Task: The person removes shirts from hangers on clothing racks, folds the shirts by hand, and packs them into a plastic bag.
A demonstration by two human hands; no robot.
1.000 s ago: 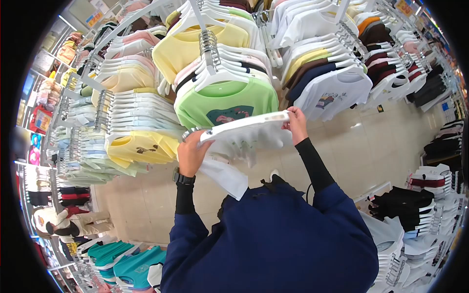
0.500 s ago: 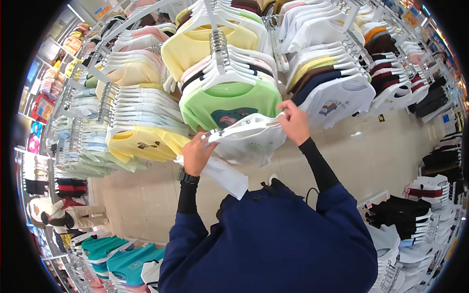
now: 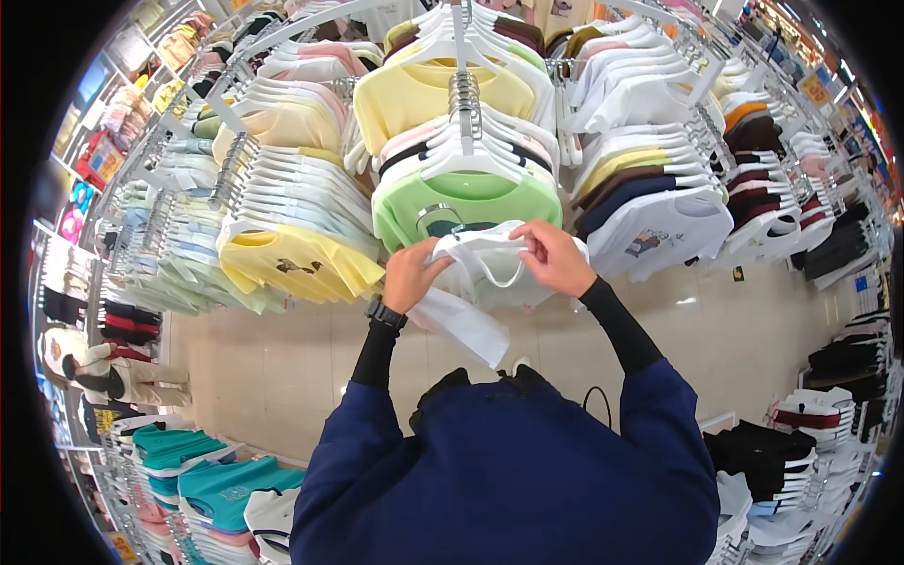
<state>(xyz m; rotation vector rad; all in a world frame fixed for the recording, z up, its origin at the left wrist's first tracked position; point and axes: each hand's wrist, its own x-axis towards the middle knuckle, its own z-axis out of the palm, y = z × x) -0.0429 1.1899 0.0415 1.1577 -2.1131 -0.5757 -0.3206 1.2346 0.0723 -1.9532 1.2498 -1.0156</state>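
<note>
A white shirt (image 3: 527, 294) on a white hanger hangs between my two hands, in front of a rack. The hanger's metal hook (image 3: 435, 213) stands up in front of a light green shirt (image 3: 471, 200). My left hand (image 3: 411, 275) is closed around the hanger and shirt at the left shoulder. A white sheet-like piece (image 3: 461, 325) hangs below that hand; whether it is sleeve or wrapping I cannot tell. My right hand (image 3: 557, 258) pinches the shirt near its collar, where a white loop of neckline droops open.
Yellow shirts (image 3: 306, 264) hang at left and white printed shirts (image 3: 650, 231) at right, packed on metal racks. Teal shirts (image 3: 226, 490) hang behind at lower left, dark garments (image 3: 763, 452) at lower right. A person (image 3: 122, 381) stands at far left. Tiled floor (image 3: 282, 377) lies between.
My right hand has moved down and closer to my left hand. The hanger hook now stands raised, and the collar droops in a loop. The whole view has shifted slightly.
</note>
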